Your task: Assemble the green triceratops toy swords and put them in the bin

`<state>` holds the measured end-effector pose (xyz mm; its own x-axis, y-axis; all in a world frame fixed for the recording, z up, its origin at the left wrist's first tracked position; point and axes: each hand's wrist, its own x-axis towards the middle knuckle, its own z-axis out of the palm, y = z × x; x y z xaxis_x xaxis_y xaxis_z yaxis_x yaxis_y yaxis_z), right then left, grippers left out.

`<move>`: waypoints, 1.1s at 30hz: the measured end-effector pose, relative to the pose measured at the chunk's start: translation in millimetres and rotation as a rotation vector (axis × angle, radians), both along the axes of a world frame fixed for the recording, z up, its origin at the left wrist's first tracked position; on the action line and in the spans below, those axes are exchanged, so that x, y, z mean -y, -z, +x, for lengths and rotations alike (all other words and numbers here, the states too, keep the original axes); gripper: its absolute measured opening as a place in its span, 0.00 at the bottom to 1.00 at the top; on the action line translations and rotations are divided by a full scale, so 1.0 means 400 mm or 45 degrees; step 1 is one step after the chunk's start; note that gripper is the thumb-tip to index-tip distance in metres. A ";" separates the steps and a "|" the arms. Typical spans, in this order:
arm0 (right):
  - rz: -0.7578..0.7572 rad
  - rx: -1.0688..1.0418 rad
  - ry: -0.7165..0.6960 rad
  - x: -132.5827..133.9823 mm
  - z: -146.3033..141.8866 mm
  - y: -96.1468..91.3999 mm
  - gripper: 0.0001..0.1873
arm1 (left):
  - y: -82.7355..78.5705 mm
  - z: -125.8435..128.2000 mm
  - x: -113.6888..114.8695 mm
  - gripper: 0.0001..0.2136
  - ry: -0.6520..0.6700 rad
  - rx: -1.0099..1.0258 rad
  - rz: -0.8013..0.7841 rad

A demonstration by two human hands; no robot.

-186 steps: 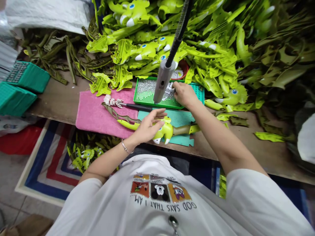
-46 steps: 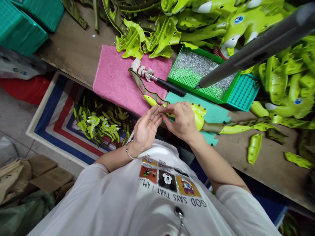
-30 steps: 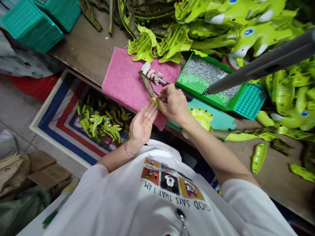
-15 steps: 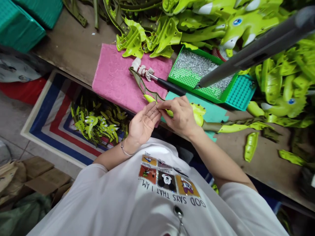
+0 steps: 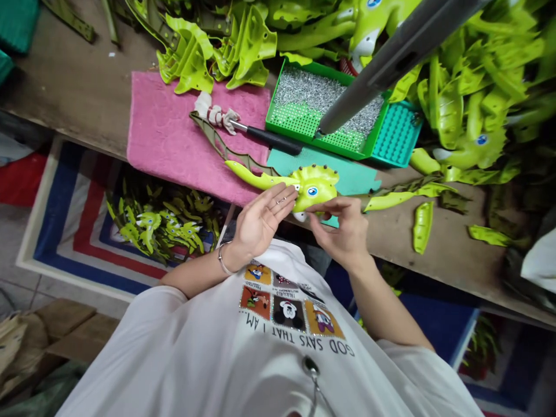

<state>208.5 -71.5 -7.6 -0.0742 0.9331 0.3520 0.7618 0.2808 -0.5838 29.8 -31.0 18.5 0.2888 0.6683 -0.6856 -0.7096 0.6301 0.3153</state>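
My left hand (image 5: 263, 223) is palm up with its fingers stretched out flat. Several tiny metal screws (image 5: 281, 201) lie across those fingers. My right hand (image 5: 343, 226) is closed in a pinch at the lower edge of a lime-green plastic toy dragon head (image 5: 319, 184) with a blue eye. What sits between the fingertips is too small to make out. The head rests on a teal mat (image 5: 347, 171), joined to a long green and olive part (image 5: 247, 174) that reaches left onto a pink cloth pad (image 5: 160, 133).
Behind the toy stands a green basket (image 5: 321, 147) of screws, beside a black-handled screwdriver (image 5: 273, 139) with a wrapped end. A dark slanted bar (image 5: 391, 63) crosses above it. Green toy parts (image 5: 473, 104) are heaped at the back and right. A striped bin (image 5: 87, 231) holds more toys below left.
My right hand has moved away from my left fingers, rightward to the toy head. My left palm stays up with its screws. The view has shifted, so the bench appears further left.
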 end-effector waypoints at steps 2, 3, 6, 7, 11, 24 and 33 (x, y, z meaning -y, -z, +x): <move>0.026 0.057 0.016 0.016 -0.006 0.010 0.18 | 0.006 -0.001 0.003 0.17 -0.005 -0.009 0.030; 0.060 0.088 0.017 0.018 -0.010 0.012 0.18 | 0.008 -0.002 0.004 0.16 -0.007 -0.014 0.043; 0.182 0.174 -0.007 0.012 -0.021 0.010 0.17 | 0.007 -0.002 0.003 0.16 -0.008 -0.040 0.058; 0.208 0.194 -0.019 0.009 -0.024 0.009 0.16 | 0.005 -0.001 0.003 0.16 -0.006 -0.048 0.054; 0.203 0.183 -0.026 0.004 -0.030 0.007 0.12 | -0.001 -0.002 0.004 0.17 0.000 -0.070 0.049; -0.055 -0.369 0.538 -0.053 0.097 -0.003 0.09 | -0.026 0.034 -0.213 0.20 0.023 -0.311 0.412; -0.053 -0.437 0.601 -0.073 0.129 -0.004 0.10 | 0.039 0.135 -0.434 0.19 0.208 -0.624 0.747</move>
<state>260.1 -42.2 -6.0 0.4647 0.8509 0.2448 0.5641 -0.0715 -0.8226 83.8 142.6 2.7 0.1699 0.9361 -0.3080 -0.3161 0.3478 0.8827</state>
